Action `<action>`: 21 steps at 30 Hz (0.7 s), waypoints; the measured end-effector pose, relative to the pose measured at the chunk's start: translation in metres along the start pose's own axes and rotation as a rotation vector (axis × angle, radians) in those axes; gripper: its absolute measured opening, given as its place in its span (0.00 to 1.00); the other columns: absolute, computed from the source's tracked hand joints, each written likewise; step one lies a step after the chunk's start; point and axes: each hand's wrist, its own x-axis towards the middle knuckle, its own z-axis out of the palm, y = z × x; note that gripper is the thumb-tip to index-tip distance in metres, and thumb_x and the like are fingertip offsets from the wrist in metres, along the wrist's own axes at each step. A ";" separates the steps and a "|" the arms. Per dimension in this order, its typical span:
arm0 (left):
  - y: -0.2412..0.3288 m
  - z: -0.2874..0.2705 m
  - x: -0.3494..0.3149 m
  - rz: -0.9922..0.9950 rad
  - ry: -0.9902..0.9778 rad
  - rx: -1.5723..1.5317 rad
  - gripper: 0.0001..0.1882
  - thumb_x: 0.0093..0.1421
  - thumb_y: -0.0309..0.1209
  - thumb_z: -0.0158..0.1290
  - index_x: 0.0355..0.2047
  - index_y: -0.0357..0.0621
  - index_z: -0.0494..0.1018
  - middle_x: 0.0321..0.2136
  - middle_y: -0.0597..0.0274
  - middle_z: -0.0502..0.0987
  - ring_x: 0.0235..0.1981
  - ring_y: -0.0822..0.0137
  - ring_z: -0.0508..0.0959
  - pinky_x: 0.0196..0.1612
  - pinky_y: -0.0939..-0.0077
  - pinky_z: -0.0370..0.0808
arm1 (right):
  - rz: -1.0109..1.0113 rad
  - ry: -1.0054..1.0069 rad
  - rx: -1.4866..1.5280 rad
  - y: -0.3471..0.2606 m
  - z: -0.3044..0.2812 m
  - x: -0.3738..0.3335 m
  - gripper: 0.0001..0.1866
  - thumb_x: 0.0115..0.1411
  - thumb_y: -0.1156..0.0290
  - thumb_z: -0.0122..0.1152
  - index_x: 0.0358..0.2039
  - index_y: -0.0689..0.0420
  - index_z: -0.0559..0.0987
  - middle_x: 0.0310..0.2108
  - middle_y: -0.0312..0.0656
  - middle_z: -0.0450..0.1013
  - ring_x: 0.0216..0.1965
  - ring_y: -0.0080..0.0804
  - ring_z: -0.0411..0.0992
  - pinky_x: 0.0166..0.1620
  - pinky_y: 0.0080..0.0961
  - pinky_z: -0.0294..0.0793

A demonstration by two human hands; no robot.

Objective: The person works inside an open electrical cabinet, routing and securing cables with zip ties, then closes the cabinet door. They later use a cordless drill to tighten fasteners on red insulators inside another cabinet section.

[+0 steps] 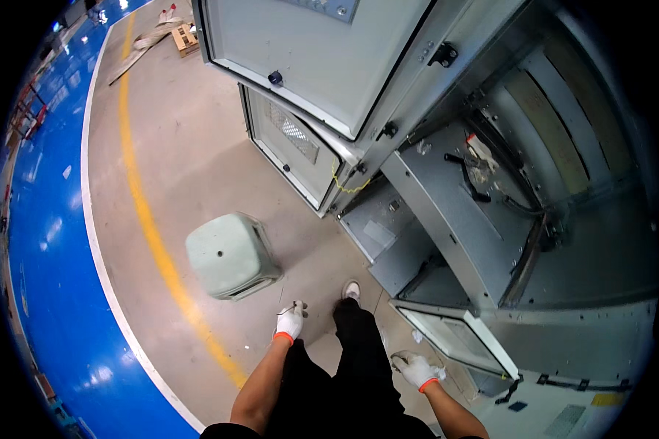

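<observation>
In the head view, a small dark object [298, 304] is pinched by the gloved left hand [291, 320]; beyond that hand, to its left, a pale green stool [223, 250] is seen. Near the right hand [415, 368], a cabinet door [455, 338] is swung open; whether anything is gripped there cannot be told.

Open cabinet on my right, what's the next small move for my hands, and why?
Perhaps lift your right hand toward the shelf in the open cabinet: a bent black thing lies there, that hand is nearer, and your left hand seems to hold a small dark thing, too small to identify.
</observation>
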 end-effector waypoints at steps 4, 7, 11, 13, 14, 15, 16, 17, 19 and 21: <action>0.062 0.066 0.071 0.218 -0.149 0.108 0.26 0.72 0.49 0.40 0.47 0.41 0.79 0.35 0.50 0.84 0.38 0.57 0.83 0.46 0.64 0.76 | -0.033 -0.031 0.021 0.027 -0.026 0.145 0.19 0.65 0.55 0.55 0.45 0.56 0.83 0.37 0.47 0.82 0.42 0.42 0.80 0.51 0.33 0.75; 0.171 0.122 0.088 0.385 -0.246 -0.053 0.22 0.73 0.42 0.41 0.44 0.36 0.76 0.33 0.49 0.82 0.33 0.57 0.81 0.41 0.66 0.75 | -0.138 0.072 -0.081 0.032 -0.037 0.283 0.18 0.64 0.58 0.56 0.45 0.57 0.83 0.37 0.53 0.80 0.43 0.53 0.78 0.48 0.40 0.76; 0.162 0.196 0.183 0.660 -0.277 -0.104 0.17 0.71 0.39 0.46 0.42 0.38 0.76 0.31 0.43 0.80 0.34 0.46 0.81 0.38 0.60 0.76 | -0.409 0.369 -0.016 0.037 -0.026 0.463 0.18 0.64 0.59 0.57 0.43 0.61 0.82 0.39 0.56 0.79 0.45 0.57 0.77 0.49 0.42 0.76; 0.136 0.203 0.239 0.675 -0.337 -0.093 0.14 0.71 0.35 0.48 0.36 0.35 0.74 0.23 0.48 0.74 0.22 0.57 0.74 0.32 0.66 0.74 | -0.452 0.543 0.062 0.023 -0.026 0.551 0.19 0.63 0.58 0.58 0.41 0.63 0.81 0.38 0.56 0.79 0.44 0.56 0.77 0.49 0.43 0.75; 0.125 0.200 0.265 0.745 -0.271 0.074 0.13 0.70 0.35 0.49 0.35 0.37 0.74 0.25 0.42 0.76 0.25 0.46 0.76 0.33 0.60 0.75 | -0.391 0.504 0.121 0.024 -0.034 0.601 0.19 0.65 0.60 0.57 0.45 0.64 0.80 0.40 0.52 0.80 0.41 0.45 0.78 0.45 0.37 0.76; 0.121 0.190 0.288 0.716 -0.301 0.235 0.14 0.70 0.37 0.47 0.35 0.39 0.74 0.28 0.39 0.77 0.30 0.39 0.77 0.35 0.54 0.75 | -0.327 0.473 0.184 0.026 -0.045 0.649 0.20 0.66 0.62 0.57 0.50 0.65 0.78 0.41 0.47 0.81 0.38 0.34 0.79 0.41 0.31 0.78; 0.102 0.188 0.322 0.803 -0.289 0.435 0.16 0.69 0.40 0.47 0.37 0.41 0.75 0.30 0.39 0.78 0.35 0.38 0.78 0.38 0.50 0.75 | -0.387 0.570 0.214 0.028 -0.054 0.700 0.21 0.67 0.61 0.56 0.53 0.65 0.76 0.44 0.47 0.79 0.37 0.31 0.79 0.40 0.30 0.78; 0.089 0.187 0.351 0.812 -0.296 0.565 0.16 0.69 0.42 0.47 0.40 0.42 0.77 0.30 0.39 0.79 0.33 0.38 0.79 0.38 0.48 0.76 | -0.440 0.663 0.247 0.031 -0.062 0.743 0.23 0.68 0.61 0.56 0.57 0.65 0.74 0.46 0.47 0.78 0.36 0.28 0.78 0.39 0.28 0.78; 0.083 0.178 0.375 0.889 -0.180 0.654 0.15 0.68 0.41 0.48 0.42 0.44 0.78 0.27 0.41 0.79 0.29 0.38 0.79 0.34 0.45 0.76 | -0.473 0.483 0.727 -0.019 -0.067 0.771 0.27 0.69 0.60 0.55 0.62 0.65 0.68 0.53 0.51 0.74 0.36 0.33 0.78 0.38 0.29 0.80; 0.091 0.177 0.386 0.820 -0.185 0.777 0.13 0.64 0.36 0.49 0.43 0.43 0.75 0.34 0.44 0.81 0.35 0.41 0.81 0.38 0.50 0.79 | -0.504 0.495 0.787 -0.038 -0.066 0.796 0.31 0.70 0.59 0.54 0.68 0.62 0.61 0.58 0.53 0.70 0.37 0.36 0.78 0.39 0.29 0.81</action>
